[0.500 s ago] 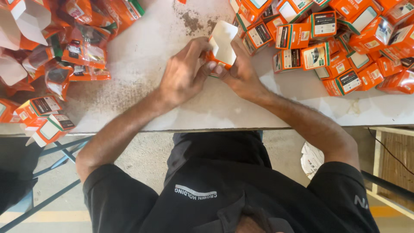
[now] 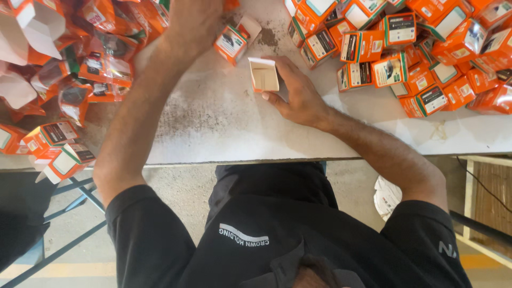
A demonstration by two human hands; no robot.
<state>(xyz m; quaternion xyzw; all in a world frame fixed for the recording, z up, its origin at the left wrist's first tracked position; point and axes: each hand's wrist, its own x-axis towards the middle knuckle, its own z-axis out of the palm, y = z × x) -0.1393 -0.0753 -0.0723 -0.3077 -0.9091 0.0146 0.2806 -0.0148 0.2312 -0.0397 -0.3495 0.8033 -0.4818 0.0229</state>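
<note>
Looking down from above our own head, we see a worn white table (image 2: pixel 224 133) with our two bare arms stretched across it. At the far left lies a loose heap of orange packets and flattened cartons (image 2: pixel 64 80), close enough, we judge, for the arm on that side to draw from. Our left hand (image 2: pixel 194 21) reaches up toward the table's far edge beside that heap; its fingers run out of the top of the view, so we cannot tell how far it is open or whether it grips anything. Just to its right sits a small closed orange box (image 2: pixel 231 44), tilted, next to the wrist. Near the middle stands an open white-lined carton (image 2: pixel 264 74), mouth facing up. Our right hand (image 2: pixel 298 96) steadies it, thumb and fingers curled loosely around its right side and lower corner, seemingly to keep the mouth open and upright. Farther right, a dense pile of closed orange boxes (image 2: pixel 416 53) crowds the table's corner.
</note>
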